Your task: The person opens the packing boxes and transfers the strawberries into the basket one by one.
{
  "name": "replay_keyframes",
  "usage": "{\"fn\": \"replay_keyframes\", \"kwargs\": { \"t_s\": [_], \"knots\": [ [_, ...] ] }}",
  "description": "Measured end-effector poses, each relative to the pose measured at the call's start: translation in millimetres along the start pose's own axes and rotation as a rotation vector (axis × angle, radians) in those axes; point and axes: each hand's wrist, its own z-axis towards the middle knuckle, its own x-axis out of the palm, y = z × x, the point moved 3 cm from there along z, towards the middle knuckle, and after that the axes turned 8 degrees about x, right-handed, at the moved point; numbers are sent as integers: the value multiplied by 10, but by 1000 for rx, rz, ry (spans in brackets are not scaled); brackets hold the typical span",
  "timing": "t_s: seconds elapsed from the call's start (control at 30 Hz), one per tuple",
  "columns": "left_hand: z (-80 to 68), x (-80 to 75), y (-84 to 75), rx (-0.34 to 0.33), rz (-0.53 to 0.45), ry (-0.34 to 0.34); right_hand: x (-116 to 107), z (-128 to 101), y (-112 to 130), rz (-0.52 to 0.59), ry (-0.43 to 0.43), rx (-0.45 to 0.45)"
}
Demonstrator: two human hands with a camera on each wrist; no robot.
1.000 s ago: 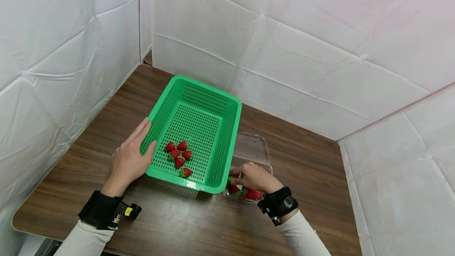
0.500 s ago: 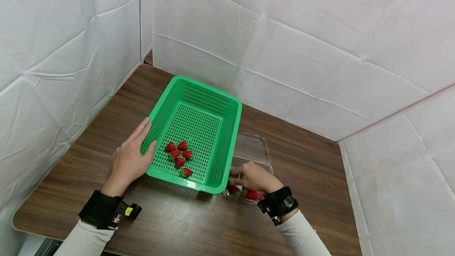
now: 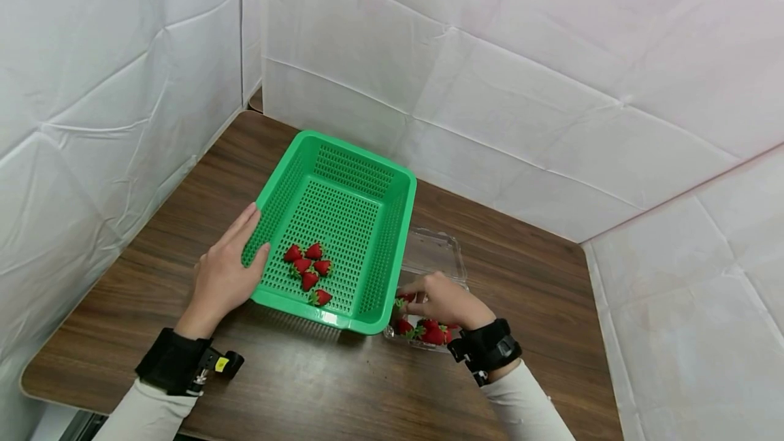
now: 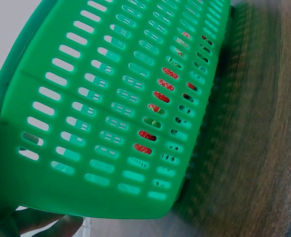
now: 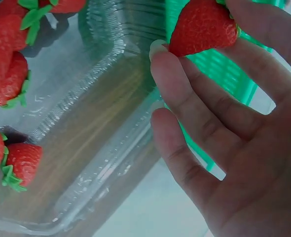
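A green plastic basket (image 3: 384, 322) with slotted walls stands on the table, several strawberries (image 3: 309, 280) lying loose on its floor. My left hand (image 3: 226, 271) grips the basket's left rim, thumb over the edge. The left wrist view has the basket's wall (image 4: 101, 94) close up, red fruit showing through the slots. To the basket's right, my right hand (image 3: 450, 301) is over a clear plastic box (image 3: 392, 333). In the right wrist view a strawberry (image 5: 203, 29) is pinched between its fingers, above the box's rim. Other strawberries (image 5: 24, 163) lie in the box.
The clear box's lid (image 3: 433, 254) lies folded back behind it, partly hidden by the basket. White sheeting (image 3: 465, 87) walls in the brown wooden table (image 3: 527, 271) at the back and sides.
My right hand has shifted slightly up and to the right, uncovering more of the strawberries in the box. The left hand and the basket have not moved.
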Motion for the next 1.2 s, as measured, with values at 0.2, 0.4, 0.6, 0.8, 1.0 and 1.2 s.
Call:
{"fn": "replay_keyframes", "kwargs": {
  "t_s": [0.2, 0.4, 0.6, 0.8, 1.0, 1.2],
  "knots": [
    [-2, 2, 1, -1, -4, 0, -63, -42, 50, -2, -10, -2],
    [-5, 8, 11, -4, -5, 4, -83, -85, 58, -1, 1, 22],
    [-6, 9, 17, 5, -4, -3, -115, -131, 59, 34, 44, 60],
    [-1, 8, 24, 7, -7, -8, -156, -153, 76, 63, 84, 59],
    [-8, 2, 16, 4, -1, -6, -188, -165, 111, 92, 104, 52],
    [-9, -8, -4, 5, -7, -8, -214, -152, 135, 86, 87, 77]
  ]
}}
